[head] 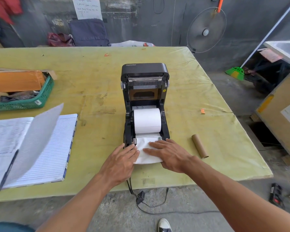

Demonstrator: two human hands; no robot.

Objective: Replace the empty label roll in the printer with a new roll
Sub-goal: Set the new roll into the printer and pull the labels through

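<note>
In the head view, you have the new roll seated in the open printer, in the bay between its two side holders. Its loose end is drawn forward over the front edge onto the worktop. Your right hand lies flat on that loose end, fingers straight and spread, pressing rather than gripping. Your left hand rests at the sheet's left edge with its fingers extended and released, touching the paper just beside the small grey left guide. The step in hand looks like feeding the paper through the guides, so smooth it flat and square first: the sheet shows creases and seems to sit a little crooked. Ease it straight until both edges meet the guides before you bring down the lid, which stands upright behind the roll. The roll is plain white, full and tightly wound, with no printing visible. The empty cardboard tube lies on the worktop to the right of the printer, apart from your hands, so the swap itself seems done.
</note>
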